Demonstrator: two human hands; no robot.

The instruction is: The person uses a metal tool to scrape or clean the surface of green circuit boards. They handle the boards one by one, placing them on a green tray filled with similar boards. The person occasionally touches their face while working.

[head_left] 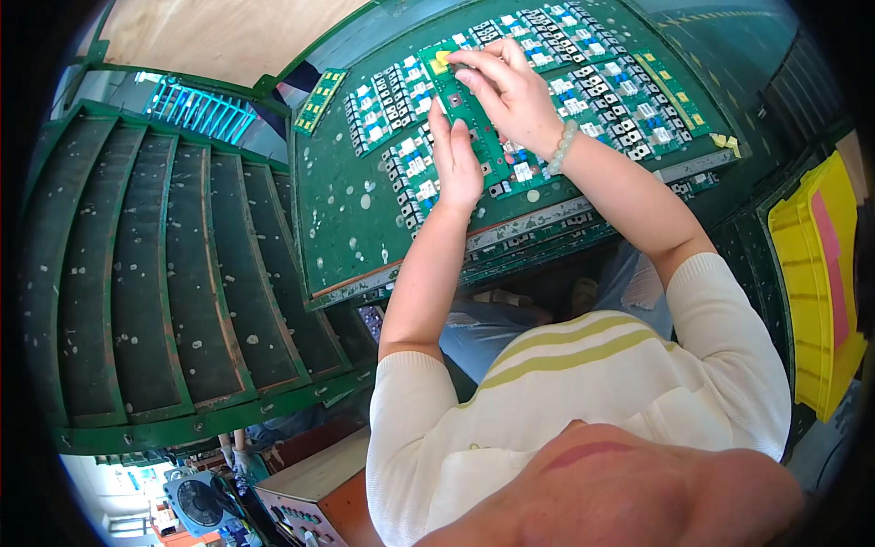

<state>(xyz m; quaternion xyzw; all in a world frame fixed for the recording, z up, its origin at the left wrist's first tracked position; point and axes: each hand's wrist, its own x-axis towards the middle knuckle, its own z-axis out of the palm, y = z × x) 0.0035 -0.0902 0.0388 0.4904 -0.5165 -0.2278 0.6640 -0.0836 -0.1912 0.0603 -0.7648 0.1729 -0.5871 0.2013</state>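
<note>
A green circuit board strip (467, 114) lies among several populated boards on the green table (342, 242). My left hand (458, 164) rests at its near left side, fingers stretched out and thumb apart, gripping nothing visible. Over the strip's far end is my right hand (512, 98), with a bracelet of pale beads at the wrist. Its thumb and index finger come together at a small yellow piece (438, 63), which looks like folded tape; the fingers partly hide its edge. Rows of white, black and blue parts cover the neighbouring boards (597, 91).
A smaller board with yellow pieces (321, 100) sits at the table's far left corner. Yellow scraps (725, 143) lie at the right edge. A green slatted rack (173, 273) stands left, a yellow bin (820, 283) right. Below left are a fan (202, 501) and a control box (314, 483).
</note>
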